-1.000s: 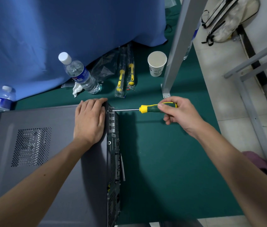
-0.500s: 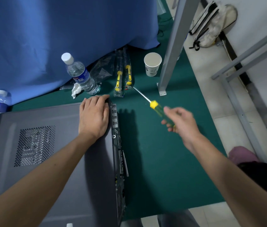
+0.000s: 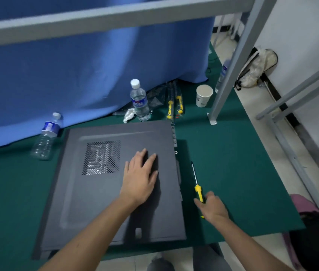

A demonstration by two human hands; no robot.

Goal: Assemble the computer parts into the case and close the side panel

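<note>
A dark grey computer case [image 3: 88, 202] lies flat on the green table mat, its side panel on top with a mesh vent [image 3: 101, 157]. My left hand [image 3: 140, 178] rests palm down on the panel, fingers spread, right of the vent. A yellow-handled screwdriver [image 3: 197, 184] lies on the mat just right of the case, tip pointing away from me. My right hand [image 3: 212, 208] is over the handle's near end, fingers curled on it. The case's rear edge [image 3: 175, 141] with its slots faces right.
Two water bottles [image 3: 139, 100] [image 3: 47, 135] stand behind the case by a blue curtain [image 3: 76, 75]. Bagged screwdrivers [image 3: 174, 106] and a paper cup [image 3: 203, 95] sit at the back. A grey metal post [image 3: 231, 67] rises at the right. The mat edge [image 3: 272, 229] drops to the floor.
My right hand swung the screwdriver away from the case's rear corner and brought it down onto the mat beside the case. My left hand slid from the corner to the panel's middle.
</note>
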